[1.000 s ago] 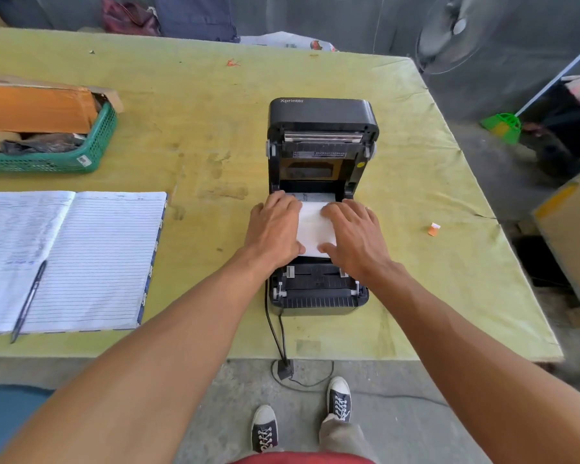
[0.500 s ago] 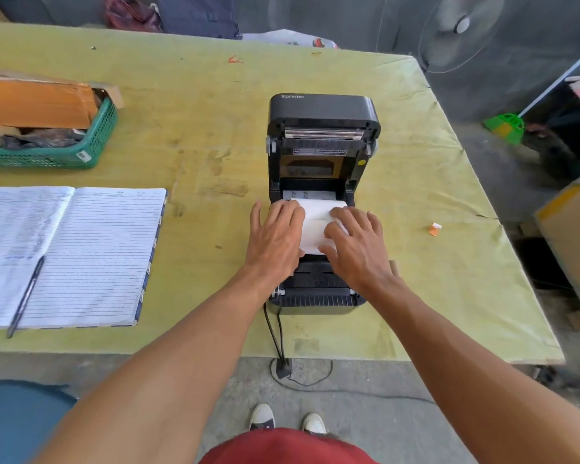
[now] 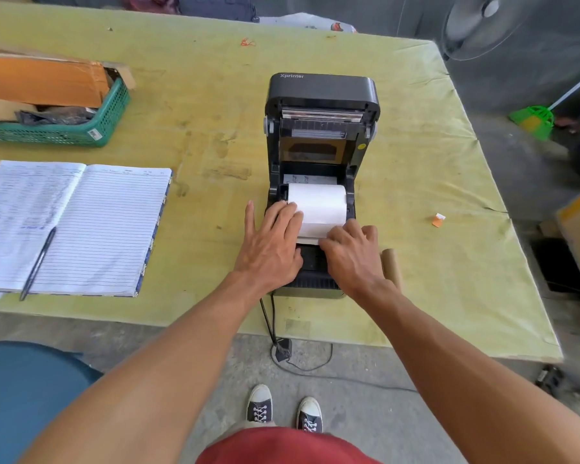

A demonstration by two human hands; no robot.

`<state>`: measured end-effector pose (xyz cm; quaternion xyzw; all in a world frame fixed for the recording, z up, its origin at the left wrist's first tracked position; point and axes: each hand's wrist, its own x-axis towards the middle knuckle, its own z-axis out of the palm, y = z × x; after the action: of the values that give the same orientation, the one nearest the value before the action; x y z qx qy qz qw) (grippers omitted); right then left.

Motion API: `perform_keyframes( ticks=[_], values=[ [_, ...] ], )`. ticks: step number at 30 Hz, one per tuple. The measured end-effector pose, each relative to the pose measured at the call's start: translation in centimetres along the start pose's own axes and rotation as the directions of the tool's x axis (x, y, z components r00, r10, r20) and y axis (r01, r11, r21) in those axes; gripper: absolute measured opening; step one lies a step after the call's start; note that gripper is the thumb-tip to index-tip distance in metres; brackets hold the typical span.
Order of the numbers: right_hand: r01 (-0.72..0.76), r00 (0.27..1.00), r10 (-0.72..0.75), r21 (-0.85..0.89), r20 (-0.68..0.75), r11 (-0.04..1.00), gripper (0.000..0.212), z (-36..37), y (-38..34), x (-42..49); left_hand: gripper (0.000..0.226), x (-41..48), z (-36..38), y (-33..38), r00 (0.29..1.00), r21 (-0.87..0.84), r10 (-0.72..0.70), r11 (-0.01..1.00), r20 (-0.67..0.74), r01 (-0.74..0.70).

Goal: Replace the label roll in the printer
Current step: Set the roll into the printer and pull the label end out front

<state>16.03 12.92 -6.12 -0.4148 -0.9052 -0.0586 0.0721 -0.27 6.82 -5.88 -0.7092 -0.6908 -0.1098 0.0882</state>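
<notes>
A black label printer (image 3: 322, 92) stands on the yellow-green table (image 3: 215, 95) with its lid raised. A white label roll (image 3: 318, 204) lies in its bay, its loose end drawn toward me. My left hand (image 3: 270, 249) rests flat on the printer's left side, fingertips touching the roll's left edge. My right hand (image 3: 352, 256) pinches the paper's front edge over the feed slot. An empty brown cardboard core (image 3: 391, 266) lies just right of the printer, partly behind my right wrist.
An open lined notebook (image 3: 91, 226) with a pen (image 3: 37, 262) lies at the left. A green basket (image 3: 108, 118) with cardboard sits at the far left. An orange scrap (image 3: 438, 220) lies to the right. The printer's cable (image 3: 270, 323) hangs over the near table edge.
Both hands slid back toward me off the roll, baring more of the white roll. The right hand now grips the paper's front edge. The camera view shifted slightly.
</notes>
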Motion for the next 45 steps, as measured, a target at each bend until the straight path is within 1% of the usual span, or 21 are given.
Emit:
perform_keyframes(
  ticks=[2, 4, 7, 9, 10, 13, 16, 19, 22, 27, 30, 32, 36, 39, 43, 45],
  values=[
    [0.006, 1.000, -0.006, -0.004, 0.004, 1.000, 0.013, -0.1, -0.1, 0.0, 0.062, -0.4, -0.2, 0.1, 1.000, -0.014, 0.009, 1.000, 0.007, -0.009],
    [0.015, 1.000, -0.015, 0.011, -0.005, 1.000, 0.017, -0.4, -0.1, 0.1, 0.058, -0.9, -0.3, 0.1, 0.999, -0.017, 0.041, 0.999, 0.009, -0.041],
    [0.056, 0.998, -0.056, 0.002, 0.035, 0.998, 0.012, -0.5, 0.0, 0.1, 0.040, -1.8, -0.2, 0.2, 0.995, 0.013, 0.097, 0.995, 0.017, -0.097],
    [0.074, 0.996, -0.074, -0.005, 0.042, 0.997, 0.012, -0.6, -0.1, -0.1, 0.027, -2.3, 0.0, 0.3, 0.993, 0.027, 0.111, 0.993, 0.048, -0.112],
    [0.078, 0.995, -0.078, -0.006, 0.055, 0.997, 0.012, -0.7, -0.2, -0.3, 0.024, -2.5, 0.1, 0.3, 0.992, 0.027, 0.111, 0.993, 0.064, -0.113],
    [0.099, 0.990, -0.097, -0.018, 0.107, 0.995, 0.010, -0.6, -0.4, -0.6, 0.024, -2.7, 0.0, 0.3, 0.992, 0.010, 0.094, 0.995, 0.086, -0.095],
    [0.121, 0.986, -0.115, -0.043, 0.123, 0.992, 0.008, -0.7, -0.4, -0.6, 0.025, -2.2, -0.4, 0.6, 0.991, -0.014, 0.088, 0.996, 0.105, -0.087],
    [0.130, 0.986, -0.123, -0.052, 0.114, 0.990, 0.008, -0.8, -0.4, -0.6, 0.033, -1.8, -0.7, 1.0, 0.979, -0.009, 0.078, 0.997, 0.187, -0.078],
    [0.134, 0.987, -0.129, -0.053, 0.092, 0.990, 0.010, -0.5, -0.3, -0.8, 0.035, -2.1, -0.6, 1.1, 0.966, 0.017, 0.054, 0.998, 0.253, -0.060],
    [0.158, 0.986, -0.156, -0.022, 0.065, 0.987, 0.011, -0.5, -0.3, -0.5, 0.028, -1.1, -1.3, 1.1, 0.956, 0.028, 0.008, 0.999, 0.292, -0.017],
    [0.166, 0.984, -0.165, -0.007, 0.065, 0.986, 0.011, -0.4, -0.1, -0.6, 0.026, 0.2, -2.0, 1.5, 0.949, 0.084, -0.015, 0.996, 0.315, -0.012],
    [0.146, 0.987, -0.146, -0.003, 0.064, 0.989, 0.012, -0.2, -0.1, -0.7, 0.026, 0.8, -2.4, 1.8, 0.946, 0.102, -0.019, 0.995, 0.325, -0.015],
    [0.082, 0.995, -0.084, 0.034, 0.061, 0.996, 0.020, -0.2, -0.4, -0.9, 0.027, 1.2, -2.6, 2.1, 0.943, 0.114, 0.014, 0.992, 0.332, -0.054],
    [0.062, 0.995, -0.067, 0.064, 0.075, 0.996, 0.037, -0.4, -0.4, -1.0, 0.025, 1.0, -2.4, 2.0, 0.944, 0.131, 0.039, 0.988, 0.327, -0.086],
    [0.050, 0.997, -0.054, 0.081, 0.052, 0.995, 0.047, 0.0, -0.1, -1.1, 0.026, 0.6, -2.3, 2.1, 0.950, 0.121, 0.030, 0.990, 0.312, -0.071],
    [0.044, 0.999, -0.044, 0.086, 0.004, 0.995, 0.052, 0.4, 0.0, -1.3, 0.027, 0.0, -2.0, 2.2, 0.952, 0.107, 0.024, 0.992, 0.305, -0.060]
  ],
)
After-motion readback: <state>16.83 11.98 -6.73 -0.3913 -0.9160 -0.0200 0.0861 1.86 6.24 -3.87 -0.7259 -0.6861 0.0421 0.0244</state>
